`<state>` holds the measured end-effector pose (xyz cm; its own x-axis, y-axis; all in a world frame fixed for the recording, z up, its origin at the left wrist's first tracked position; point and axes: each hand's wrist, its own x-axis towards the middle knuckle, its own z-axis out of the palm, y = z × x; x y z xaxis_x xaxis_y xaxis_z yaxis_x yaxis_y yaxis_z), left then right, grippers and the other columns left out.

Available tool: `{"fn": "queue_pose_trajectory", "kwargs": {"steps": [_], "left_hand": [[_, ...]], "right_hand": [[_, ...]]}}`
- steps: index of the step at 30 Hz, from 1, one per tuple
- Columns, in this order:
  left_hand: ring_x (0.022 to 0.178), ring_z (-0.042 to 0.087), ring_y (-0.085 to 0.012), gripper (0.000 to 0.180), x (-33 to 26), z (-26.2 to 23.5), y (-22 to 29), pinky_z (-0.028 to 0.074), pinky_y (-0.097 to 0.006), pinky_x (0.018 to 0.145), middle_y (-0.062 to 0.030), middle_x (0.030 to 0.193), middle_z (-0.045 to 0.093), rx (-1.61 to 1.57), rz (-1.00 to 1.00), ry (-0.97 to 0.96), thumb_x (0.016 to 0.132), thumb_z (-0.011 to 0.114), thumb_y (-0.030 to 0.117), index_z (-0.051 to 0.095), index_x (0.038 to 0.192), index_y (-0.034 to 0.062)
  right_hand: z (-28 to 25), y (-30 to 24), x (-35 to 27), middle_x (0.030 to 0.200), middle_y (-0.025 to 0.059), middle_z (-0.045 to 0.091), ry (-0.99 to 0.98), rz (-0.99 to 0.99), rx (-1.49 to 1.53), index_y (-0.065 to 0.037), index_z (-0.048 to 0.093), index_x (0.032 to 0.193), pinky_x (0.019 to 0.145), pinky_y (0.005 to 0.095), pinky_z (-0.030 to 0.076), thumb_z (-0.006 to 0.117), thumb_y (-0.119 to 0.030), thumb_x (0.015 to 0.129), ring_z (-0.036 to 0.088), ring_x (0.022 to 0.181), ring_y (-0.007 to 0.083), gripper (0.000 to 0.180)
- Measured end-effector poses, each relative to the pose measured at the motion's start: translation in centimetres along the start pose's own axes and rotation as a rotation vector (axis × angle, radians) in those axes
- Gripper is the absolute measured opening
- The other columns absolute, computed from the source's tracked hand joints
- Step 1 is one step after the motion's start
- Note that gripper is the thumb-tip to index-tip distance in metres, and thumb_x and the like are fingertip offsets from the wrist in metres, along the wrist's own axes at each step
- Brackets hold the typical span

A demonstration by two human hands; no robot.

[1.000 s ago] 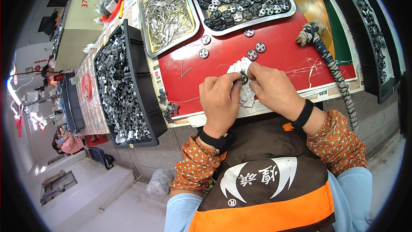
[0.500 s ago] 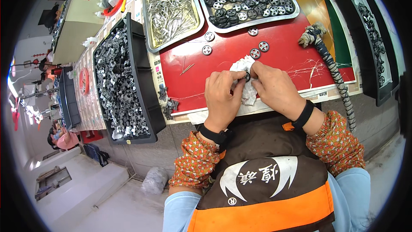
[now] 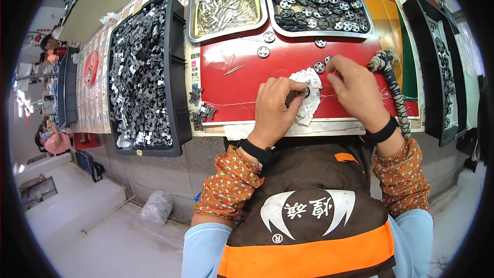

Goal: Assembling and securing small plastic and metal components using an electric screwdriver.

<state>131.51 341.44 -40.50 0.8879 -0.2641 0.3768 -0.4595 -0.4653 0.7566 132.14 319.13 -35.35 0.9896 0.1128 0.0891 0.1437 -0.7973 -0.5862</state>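
The left hand (image 3: 276,107) pinches a small black wheel (image 3: 307,92) between thumb and forefinger, just above a crumpled white cloth (image 3: 309,112) on the red board (image 3: 231,95) that covers part of the counter; the fingertips cover much of the wheel, so its face is hard to make out. The right hand (image 3: 355,91) is partly spread, thumb and forefinger slightly apart, its forefinger overlapping a spoked wheel (image 3: 328,60); whether they touch cannot be told. A second spoked wheel (image 3: 319,67) lies just beside that one, fully visible. Beyond them, the pin tray (image 3: 226,33) and the wheel tray (image 3: 339,34) are cut off by the upper edge, and their heaped contents hide most of both floors. At the left, a black bin (image 3: 177,82) holds dark parts too jumbled to tell singly. The tape-wrapped stick (image 3: 399,100) runs down near the right wrist. Farther left, a person in pink (image 3: 56,142) is small and blurred.
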Motion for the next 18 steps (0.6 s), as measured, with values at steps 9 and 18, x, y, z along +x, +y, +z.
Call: {"fn": "queue_pose_trajectory", "kwargs": {"steps": [9,18], "left_hand": [[0.084,0.061,-0.0238,0.024,-0.2,0.3,-0.7,0.045,-0.039,0.079,-0.0012,0.091,0.068,-0.031,0.006,0.012,0.083,0.086,0.005,0.076,0.104,0.0124],[0.089,0.063,-0.0253,0.023,-0.4,-0.1,-1.2,0.045,-0.041,0.081,-0.0009,0.096,0.071,-0.066,-0.010,0.028,0.085,0.083,0.006,0.075,0.105,0.0129]], "right_hand": [[1.2,0.6,2.6,0.105,0.0133,0.064,-0.083,-0.116,-0.168,-0.010,0.070,0.111,0.082,0.0517,0.055,0.072,-0.011,0.096,0.069,0.098,0.0391,0.016],[0.0,-2.9,1.1,0.093,0.0096,0.067,-0.037,-0.116,0.162,-0.001,0.066,0.107,0.071,0.0317,0.052,0.076,0.003,0.093,0.066,0.080,0.0214,0.018]]}}
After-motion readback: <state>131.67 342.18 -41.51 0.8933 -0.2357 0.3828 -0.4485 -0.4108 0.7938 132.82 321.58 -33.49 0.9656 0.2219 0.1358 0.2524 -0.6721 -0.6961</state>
